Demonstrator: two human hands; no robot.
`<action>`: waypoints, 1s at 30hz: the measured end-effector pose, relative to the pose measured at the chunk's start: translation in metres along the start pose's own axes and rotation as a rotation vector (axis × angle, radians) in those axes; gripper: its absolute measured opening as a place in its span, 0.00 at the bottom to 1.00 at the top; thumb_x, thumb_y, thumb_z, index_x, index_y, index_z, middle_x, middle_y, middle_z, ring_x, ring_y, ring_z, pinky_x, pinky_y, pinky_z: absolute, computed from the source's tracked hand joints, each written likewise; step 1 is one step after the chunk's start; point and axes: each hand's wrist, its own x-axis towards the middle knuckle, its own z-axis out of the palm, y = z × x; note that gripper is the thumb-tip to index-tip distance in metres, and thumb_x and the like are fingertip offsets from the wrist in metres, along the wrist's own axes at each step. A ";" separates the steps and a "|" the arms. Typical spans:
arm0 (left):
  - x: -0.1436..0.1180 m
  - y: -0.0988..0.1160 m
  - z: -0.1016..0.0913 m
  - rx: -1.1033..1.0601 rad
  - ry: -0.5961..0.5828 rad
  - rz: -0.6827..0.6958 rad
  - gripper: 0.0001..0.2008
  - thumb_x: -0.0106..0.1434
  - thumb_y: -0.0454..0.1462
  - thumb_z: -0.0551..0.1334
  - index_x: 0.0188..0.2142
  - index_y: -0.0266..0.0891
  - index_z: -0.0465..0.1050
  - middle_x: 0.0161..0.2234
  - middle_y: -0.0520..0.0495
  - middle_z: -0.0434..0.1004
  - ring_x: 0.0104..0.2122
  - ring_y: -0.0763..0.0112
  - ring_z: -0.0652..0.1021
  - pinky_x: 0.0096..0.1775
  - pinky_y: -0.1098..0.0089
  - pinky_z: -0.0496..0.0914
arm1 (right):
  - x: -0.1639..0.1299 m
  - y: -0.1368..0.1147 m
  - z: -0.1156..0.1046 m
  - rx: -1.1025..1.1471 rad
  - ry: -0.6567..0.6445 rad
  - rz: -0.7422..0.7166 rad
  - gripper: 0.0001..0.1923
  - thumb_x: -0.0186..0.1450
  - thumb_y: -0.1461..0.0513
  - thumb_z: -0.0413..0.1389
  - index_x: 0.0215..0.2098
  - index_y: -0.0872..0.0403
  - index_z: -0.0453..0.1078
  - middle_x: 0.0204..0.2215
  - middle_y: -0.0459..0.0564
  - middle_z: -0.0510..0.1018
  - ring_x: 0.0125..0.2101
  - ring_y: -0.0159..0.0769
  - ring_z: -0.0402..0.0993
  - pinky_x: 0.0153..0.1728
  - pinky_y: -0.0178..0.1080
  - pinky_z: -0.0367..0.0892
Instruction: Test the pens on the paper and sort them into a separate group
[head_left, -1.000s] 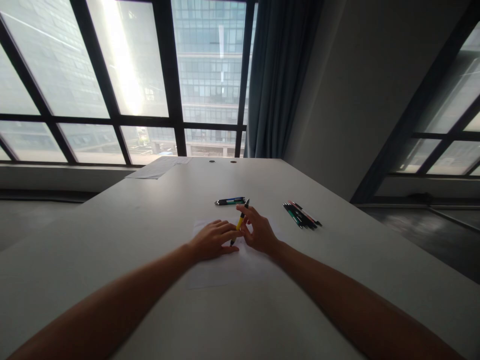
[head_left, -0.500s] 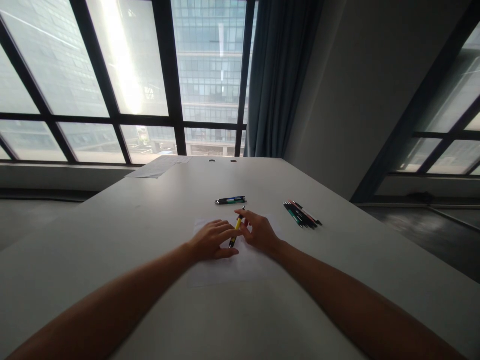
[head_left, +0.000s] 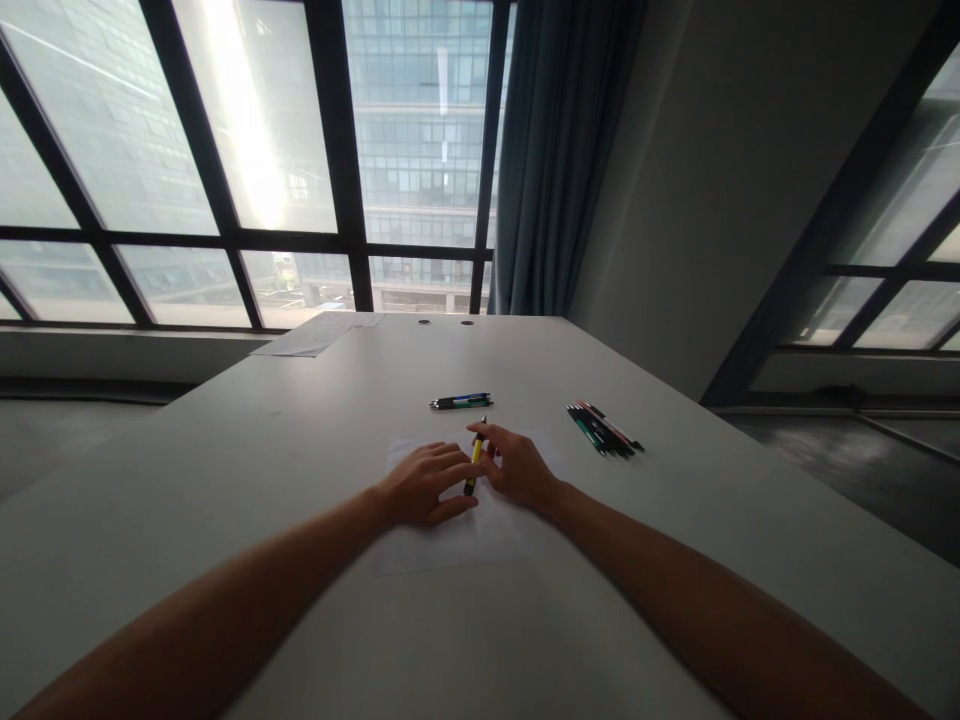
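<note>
A yellow and black pen slants between my two hands above a white sheet of paper. My right hand pinches the pen with bent fingers near its upper part. My left hand rests on the paper with its fingers spread, thumb apart from the index finger. The left index fingertip reaches the pen's side and seems to touch it. The pen's lower black end shows between that finger and the thumb. Fingers hide part of the pen's middle.
Beyond my hands, a few pens lie side by side on the white table. A pile of several dark pens, one pinkish, lies to the right. Papers lie at the far left edge. Windows and a curtain stand behind.
The pen has turned a little; its lower end has swung right and its top slightly left. Both hands stay nearly in place.
</note>
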 end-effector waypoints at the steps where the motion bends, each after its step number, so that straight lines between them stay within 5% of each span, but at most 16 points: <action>1: 0.000 0.000 0.000 0.001 -0.003 -0.002 0.17 0.69 0.45 0.51 0.49 0.37 0.68 0.33 0.42 0.76 0.34 0.64 0.74 0.36 0.64 0.70 | 0.000 0.000 0.000 0.001 0.003 -0.003 0.23 0.61 0.68 0.52 0.55 0.55 0.65 0.41 0.52 0.78 0.30 0.32 0.73 0.35 0.36 0.70; 30: 0.000 0.001 -0.001 -0.030 -0.025 0.013 0.19 0.67 0.46 0.55 0.50 0.37 0.68 0.35 0.41 0.76 0.34 0.62 0.74 0.37 0.62 0.70 | -0.001 0.000 -0.001 0.009 -0.007 -0.005 0.23 0.61 0.68 0.51 0.55 0.55 0.65 0.42 0.52 0.78 0.30 0.32 0.73 0.35 0.36 0.70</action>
